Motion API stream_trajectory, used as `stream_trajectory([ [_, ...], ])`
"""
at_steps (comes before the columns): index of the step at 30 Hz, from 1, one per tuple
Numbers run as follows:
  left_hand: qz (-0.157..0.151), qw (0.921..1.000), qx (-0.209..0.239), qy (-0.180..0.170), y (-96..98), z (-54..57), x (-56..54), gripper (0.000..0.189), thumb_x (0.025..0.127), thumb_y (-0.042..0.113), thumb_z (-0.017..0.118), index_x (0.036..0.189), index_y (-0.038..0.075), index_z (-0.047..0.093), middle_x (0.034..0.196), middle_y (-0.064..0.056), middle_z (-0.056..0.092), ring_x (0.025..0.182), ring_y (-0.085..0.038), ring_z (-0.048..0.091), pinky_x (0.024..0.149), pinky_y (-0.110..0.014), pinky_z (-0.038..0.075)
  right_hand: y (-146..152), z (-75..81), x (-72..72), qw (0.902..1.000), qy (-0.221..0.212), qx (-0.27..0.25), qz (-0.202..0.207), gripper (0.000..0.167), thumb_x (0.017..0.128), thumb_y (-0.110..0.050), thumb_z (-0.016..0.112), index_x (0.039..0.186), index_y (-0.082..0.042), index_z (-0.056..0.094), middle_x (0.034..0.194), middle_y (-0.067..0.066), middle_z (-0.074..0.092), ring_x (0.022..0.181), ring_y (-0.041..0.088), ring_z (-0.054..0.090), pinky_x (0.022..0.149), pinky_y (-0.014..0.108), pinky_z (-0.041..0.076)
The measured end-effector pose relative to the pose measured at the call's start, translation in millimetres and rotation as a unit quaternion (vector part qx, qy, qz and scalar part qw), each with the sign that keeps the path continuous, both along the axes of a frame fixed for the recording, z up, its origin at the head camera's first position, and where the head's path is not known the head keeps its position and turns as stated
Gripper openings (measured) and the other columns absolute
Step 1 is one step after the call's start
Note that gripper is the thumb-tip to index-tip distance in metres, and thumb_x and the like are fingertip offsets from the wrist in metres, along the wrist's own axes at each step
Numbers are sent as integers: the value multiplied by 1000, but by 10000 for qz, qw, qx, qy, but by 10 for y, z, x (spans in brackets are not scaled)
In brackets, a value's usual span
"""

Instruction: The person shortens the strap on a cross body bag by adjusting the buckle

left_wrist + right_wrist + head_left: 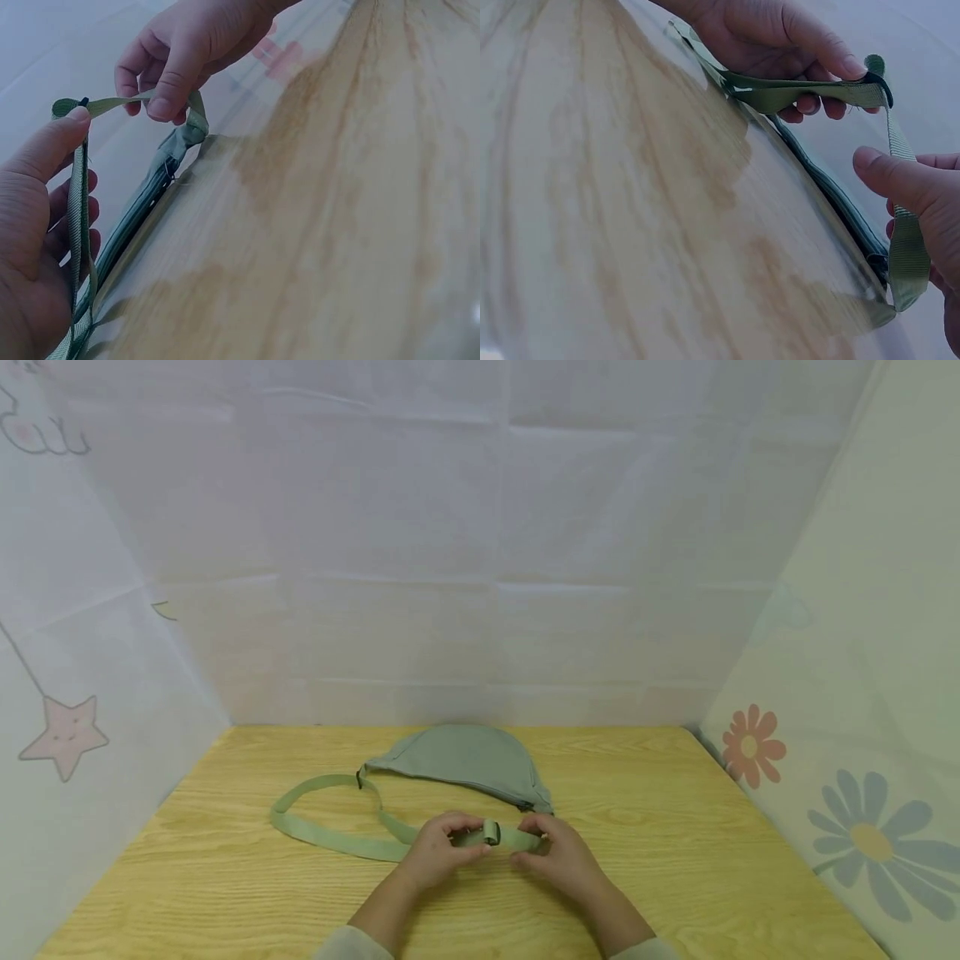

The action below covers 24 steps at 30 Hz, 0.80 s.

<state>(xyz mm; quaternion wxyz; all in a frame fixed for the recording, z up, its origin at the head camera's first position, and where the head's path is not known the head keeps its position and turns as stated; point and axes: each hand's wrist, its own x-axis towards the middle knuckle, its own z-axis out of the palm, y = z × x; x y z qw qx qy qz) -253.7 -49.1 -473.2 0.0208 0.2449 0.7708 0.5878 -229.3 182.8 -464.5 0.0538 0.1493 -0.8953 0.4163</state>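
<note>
A grey-green waist bag [465, 762] lies near the table's far edge, its zip toward me. From its left end a light green webbing strap [330, 838] loops over the table and back to my hands. My left hand [440, 852] pinches the strap beside a dark slider buckle [492, 832], thumb close to the buckle in the left wrist view. To the right of the buckle, my right hand [557, 853] pinches the strap between thumb and fingers. The stretch between both hands is raised off the table. In the right wrist view the strap [909, 259] hangs below my right hand toward the bag.
The wood-grain table [675, 860] carries the bag and strap. A pale cloth wall [480, 543] stands behind it, with printed cloth walls on both sides, showing a star [64, 737] at left and flowers [870, 842] at right.
</note>
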Motion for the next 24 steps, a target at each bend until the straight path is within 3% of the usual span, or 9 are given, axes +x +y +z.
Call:
stream_trajectory([
  [5, 111, 9998, 100, -114, -2, 7, 0, 32, 83, 12, 78, 112, 0, 71, 110, -15, 70, 101, -26, 62, 83, -26, 49, 19, -27, -8, 9991, -186, -293, -232, 36, 75, -32, 83, 106, -21, 70, 110, -7, 69, 107, 17, 61, 95, 36, 49],
  [9, 145, 9996, 152, -194, -8, 4, -7, 32, 82, 13, 79, 111, 1, 71, 109, -14, 70, 100, -25, 61, 84, -25, 48, 29, -19, 0, 9961, -424, -723, -274, 41, 76, -30, 81, 114, -17, 71, 118, 0, 68, 120, 30, 58, 103, 53, 44],
  [11, 149, 9995, 140, -237, -4, 0, -11, 32, 82, 13, 79, 111, 1, 71, 109, -15, 69, 100, -25, 61, 84, -25, 48, 28, 1, 8, 9940, -526, -927, -254, 41, 79, -29, 80, 116, -15, 70, 120, 3, 68, 121, 32, 57, 103, 56, 43],
  [17, 64, 9994, 205, -275, -9, 9, -3, 32, 83, 12, 78, 111, 0, 71, 110, -16, 69, 100, -24, 61, 83, -24, 49, 13, 31, 15, 9862, -787, -1442, -218, 38, 82, -25, 78, 116, -11, 70, 121, 9, 66, 117, 26, 57, 102, 50, 45],
  [24, -98, 9996, 181, -195, -2, 28, 7, 29, 84, 12, 77, 110, -1, 71, 110, -17, 69, 97, -17, 61, 81, -24, 49, -22, 38, 6, 9842, -865, -1533, -175, 37, 80, -23, 81, 113, -9, 71, 117, 9, 66, 108, 17, 56, 93, 29, 46],
])
